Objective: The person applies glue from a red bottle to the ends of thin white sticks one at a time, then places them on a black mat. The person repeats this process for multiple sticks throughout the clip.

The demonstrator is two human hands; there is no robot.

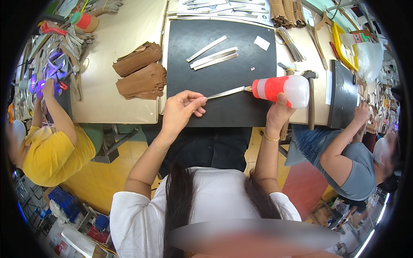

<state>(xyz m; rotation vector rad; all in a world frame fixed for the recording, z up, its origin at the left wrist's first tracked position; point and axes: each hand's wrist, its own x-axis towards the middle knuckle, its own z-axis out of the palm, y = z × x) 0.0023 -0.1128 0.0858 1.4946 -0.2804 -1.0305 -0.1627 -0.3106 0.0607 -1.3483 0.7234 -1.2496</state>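
Observation:
Between the thumb and fingers of my left hand (184, 108) is one end of a narrow pale strip (226, 92), held over a black work mat (193, 41). My right hand (278, 114) grips a translucent squeeze bottle (303, 91) with a red band. The bottle lies on its side in the air, its thin nozzle pointing left at the strip's other end. Whether nozzle and strip touch is too small to tell. Farther up the mat lie several similar strips (217, 56) and a small white paper piece (261, 42).
Two stacks of brown leather-like pieces (142, 81) lie left of the mat. A hammer (312, 103) rests right of it, near a bundle of thin strips (291, 45) and a yellow tray (344, 47). Co-workers sit on both sides, one in a yellow shirt (56, 157).

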